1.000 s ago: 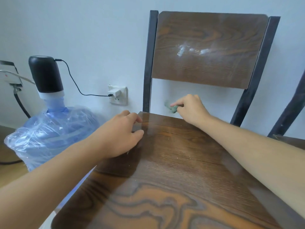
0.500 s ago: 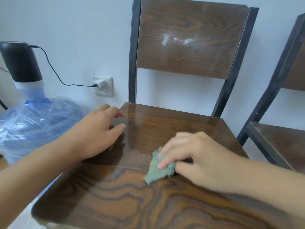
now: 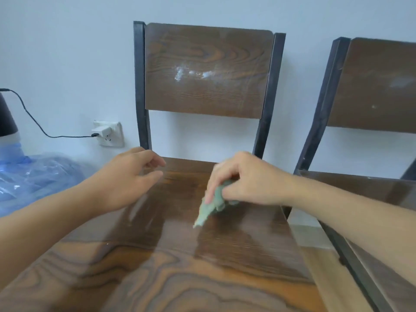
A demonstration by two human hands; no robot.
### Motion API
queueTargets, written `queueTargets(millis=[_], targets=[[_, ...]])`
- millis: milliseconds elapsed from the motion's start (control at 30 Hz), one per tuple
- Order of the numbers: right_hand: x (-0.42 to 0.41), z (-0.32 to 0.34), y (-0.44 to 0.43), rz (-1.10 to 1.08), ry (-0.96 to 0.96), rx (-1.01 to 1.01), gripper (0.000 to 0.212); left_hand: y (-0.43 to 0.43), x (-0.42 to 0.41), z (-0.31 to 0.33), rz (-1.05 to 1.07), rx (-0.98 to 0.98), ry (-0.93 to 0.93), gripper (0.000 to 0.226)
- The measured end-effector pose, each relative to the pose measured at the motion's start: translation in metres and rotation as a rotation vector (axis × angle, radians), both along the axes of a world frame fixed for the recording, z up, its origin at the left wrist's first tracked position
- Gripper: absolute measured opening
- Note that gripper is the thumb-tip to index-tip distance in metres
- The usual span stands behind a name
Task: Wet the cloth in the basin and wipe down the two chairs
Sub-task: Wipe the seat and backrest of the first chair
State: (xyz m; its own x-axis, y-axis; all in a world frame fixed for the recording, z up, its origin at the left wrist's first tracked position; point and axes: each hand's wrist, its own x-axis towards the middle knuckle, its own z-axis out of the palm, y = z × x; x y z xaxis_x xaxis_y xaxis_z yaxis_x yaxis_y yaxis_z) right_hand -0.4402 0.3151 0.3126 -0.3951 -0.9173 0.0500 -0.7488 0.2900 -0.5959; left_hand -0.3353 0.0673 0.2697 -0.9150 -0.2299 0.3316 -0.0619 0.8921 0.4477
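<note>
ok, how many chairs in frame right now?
2. One chair sits centre against the wall, where the right hand wipes its seat with the cloth. The second chair stands to its right, cut off by the frame edge.

Changes I log on the head view:
- Right hand (image 3: 248, 179): a second ago at the rear edge of the dark wood-grain chair seat (image 3: 180, 255), pinching the small green cloth (image 3: 211, 204); now near the seat's middle right, cloth bunched under the fingers with one corner trailing forward.
- Left hand (image 3: 126, 179): fingers loosened off the seat's left rear edge, now spread.
- Second dark wooden chair (image 3: 373, 86): come well into view at right.
</note>
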Motion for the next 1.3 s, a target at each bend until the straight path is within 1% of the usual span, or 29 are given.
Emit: queueTargets(millis=[33, 67, 100, 200, 267, 400, 533, 600, 700, 733, 767, 833, 867, 900, 967, 1033, 1100, 1167, 1200, 1233, 1267, 1300], targets=[[-0.032, -0.005, -0.013, -0.128, 0.091, -0.018, 0.04, 0.002, -0.007, 0.001, 0.015, 0.008, -0.005, 0.022], [-0.062, -0.009, -0.024, -0.227, 0.208, -0.025, 0.042, 0.004, -0.014, 0.002, 0.028, 0.014, -0.014, 0.022], [-0.09, -0.014, -0.033, -0.312, 0.282, -0.018, 0.045, 0.007, -0.021, 0.003, 0.036, 0.023, -0.025, 0.021], [-0.128, -0.035, -0.027, -0.414, 0.348, 0.072, 0.05, 0.021, -0.045, 0.006, 0.031, 0.073, -0.042, 0.018], [-0.13, -0.048, -0.012, -0.431, 0.381, 0.057, 0.048, 0.032, -0.059, 0.007, 0.008, 0.081, -0.052, 0.017], [-0.112, -0.054, 0.029, -0.388, 0.393, 0.051, 0.033, 0.048, -0.08, 0.0, -0.033, 0.083, -0.05, 0.021], [-0.083, -0.045, 0.073, -0.307, 0.385, 0.127, 0.03, 0.055, -0.084, -0.004, -0.047, 0.114, -0.062, 0.022], [-0.072, -0.032, 0.091, -0.243, 0.397, 0.248, 0.034, 0.05, -0.082, -0.004, -0.027, 0.143, -0.038, 0.02], [-0.071, -0.005, 0.104, -0.153, 0.464, 0.53, 0.045, 0.031, -0.077, 0.0, 0.049, 0.202, 0.065, 0.02], [-0.074, 0.002, 0.103, -0.135, 0.49, 0.575, 0.047, 0.023, -0.076, 0.001, 0.087, 0.245, 0.109, 0.021], [-0.078, 0.01, 0.099, -0.121, 0.517, 0.577, 0.048, 0.013, -0.076, 0.004, 0.133, 0.304, 0.163, 0.021], [-0.087, 0.028, 0.081, -0.101, 0.562, 0.469, 0.052, -0.008, -0.078, 0.009, 0.257, 0.4, 0.277, 0.023], [-0.091, 0.038, 0.069, -0.076, 0.621, 0.351, 0.053, -0.019, -0.08, 0.014, 0.325, 0.416, 0.328, 0.03], [-0.098, 0.049, 0.055, -0.056, 0.729, 0.214, 0.051, -0.031, -0.083, 0.019, 0.392, 0.421, 0.368, 0.04], [-0.117, 0.073, 0.026, -0.063, 0.989, -0.087, 0.038, -0.052, -0.089, 0.038, 0.483, 0.488, 0.448, 0.061], [-0.137, 0.102, -0.004, -0.196, 1.132, -0.308, 0.027, -0.073, -0.101, 0.057, 0.518, 0.603, 0.503, 0.067], [-0.157, 0.123, -0.034, -0.358, 1.214, -0.44, 0.026, -0.089, -0.116, 0.069, 0.506, 0.722, 0.448, 0.069], [-0.169, 0.123, -0.057, -0.405, 1.272, -0.512, 0.015, -0.1, -0.131, 0.07, 0.422, 0.872, 0.365, 0.068], [-0.171, 0.112, -0.066, -0.368, 1.289, -0.517, 0.009, -0.099, -0.137, 0.066, 0.366, 0.949, 0.329, 0.063], [-0.17, 0.096, -0.074, -0.277, 1.307, -0.492, 0.008, -0.099, -0.145, 0.061, 0.332, 1.0, 0.319, 0.058], [-0.165, 0.077, -0.078, -0.142, 1.33, -0.412, 0.01, -0.098, -0.152, 0.056, 0.309, 1.017, 0.316, 0.058], [-0.158, 0.061, -0.079, 0.017, 1.366, -0.287, 0.012, -0.097, -0.159, 0.052, 0.304, 1.018, 0.322, 0.061]])
